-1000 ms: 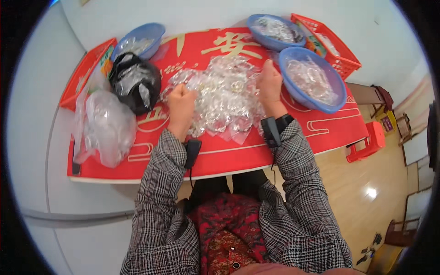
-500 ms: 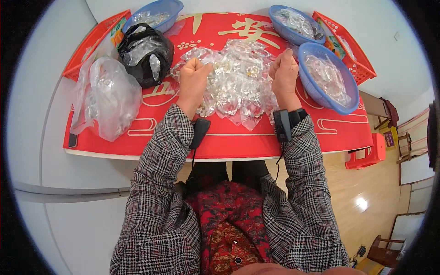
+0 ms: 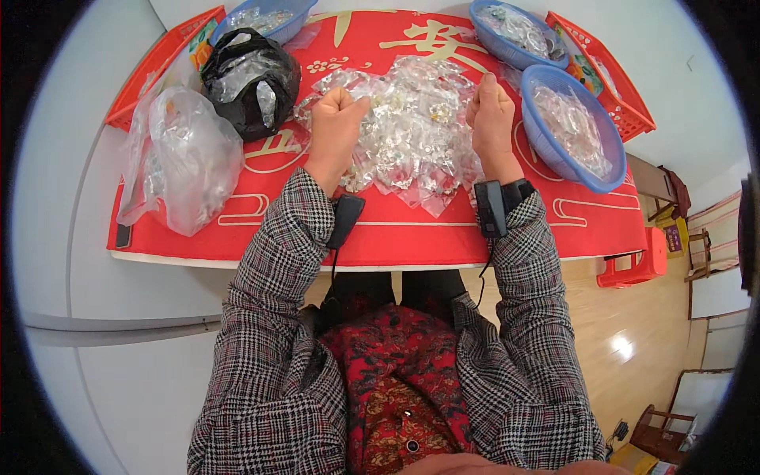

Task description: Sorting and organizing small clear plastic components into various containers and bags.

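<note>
A wide heap of small clear plastic packets (image 3: 416,127) with silvery bits inside is spread over the red tablecloth (image 3: 380,245). At its left side my left hand (image 3: 335,133) is closed in a fist, thumb along the top. My right hand (image 3: 492,120) makes a similar fist at the heap's right side, thumb pointing up. Nothing sticks out of either fist. Each wrist carries a black strapped device with a cord hanging down.
Left of the heap stand a black plastic bag (image 3: 277,87) and a white plastic bag (image 3: 198,162). On the right are a blue basket (image 3: 546,146) of packets and another blue basket (image 3: 522,57). Red crates (image 3: 633,119) flank the table; a red stool (image 3: 645,257) stands beyond.
The whole view has shifted slightly, so the table and its contents sit a little higher. Both hands stay closed in nearly the same places.
</note>
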Available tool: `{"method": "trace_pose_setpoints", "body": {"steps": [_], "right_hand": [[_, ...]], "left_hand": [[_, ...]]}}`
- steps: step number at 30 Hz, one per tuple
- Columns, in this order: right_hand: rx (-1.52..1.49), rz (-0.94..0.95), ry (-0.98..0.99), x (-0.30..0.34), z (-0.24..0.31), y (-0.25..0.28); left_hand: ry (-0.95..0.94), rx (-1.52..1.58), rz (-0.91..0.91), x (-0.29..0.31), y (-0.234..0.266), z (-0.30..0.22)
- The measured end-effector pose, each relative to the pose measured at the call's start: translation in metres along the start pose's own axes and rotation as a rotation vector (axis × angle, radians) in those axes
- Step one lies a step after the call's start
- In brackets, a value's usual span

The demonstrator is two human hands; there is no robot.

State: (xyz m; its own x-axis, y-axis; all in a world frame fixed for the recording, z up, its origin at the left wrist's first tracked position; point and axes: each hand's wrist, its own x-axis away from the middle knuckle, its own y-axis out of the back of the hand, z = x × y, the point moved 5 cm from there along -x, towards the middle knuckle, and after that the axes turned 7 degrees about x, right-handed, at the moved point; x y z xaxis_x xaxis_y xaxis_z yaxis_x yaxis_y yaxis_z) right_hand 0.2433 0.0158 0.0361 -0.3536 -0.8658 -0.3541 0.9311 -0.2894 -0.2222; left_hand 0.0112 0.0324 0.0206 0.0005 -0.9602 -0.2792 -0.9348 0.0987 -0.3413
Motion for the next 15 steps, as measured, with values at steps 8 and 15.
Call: {"method": "trace_pose_setpoints", "body": {"steps": [8,15], "right_hand": [[0.108,0.031,0.006,0.0006,0.0017,0.0015],[0.192,0.034,0.12,-0.0036,-0.0022,-0.0005]], "left_hand": [[-0.006,-0.046,0.001,0.0,-0.0012,-0.0005],[0.021,-0.05,0.02,-0.0005,-0.0009,0.0025]]}}
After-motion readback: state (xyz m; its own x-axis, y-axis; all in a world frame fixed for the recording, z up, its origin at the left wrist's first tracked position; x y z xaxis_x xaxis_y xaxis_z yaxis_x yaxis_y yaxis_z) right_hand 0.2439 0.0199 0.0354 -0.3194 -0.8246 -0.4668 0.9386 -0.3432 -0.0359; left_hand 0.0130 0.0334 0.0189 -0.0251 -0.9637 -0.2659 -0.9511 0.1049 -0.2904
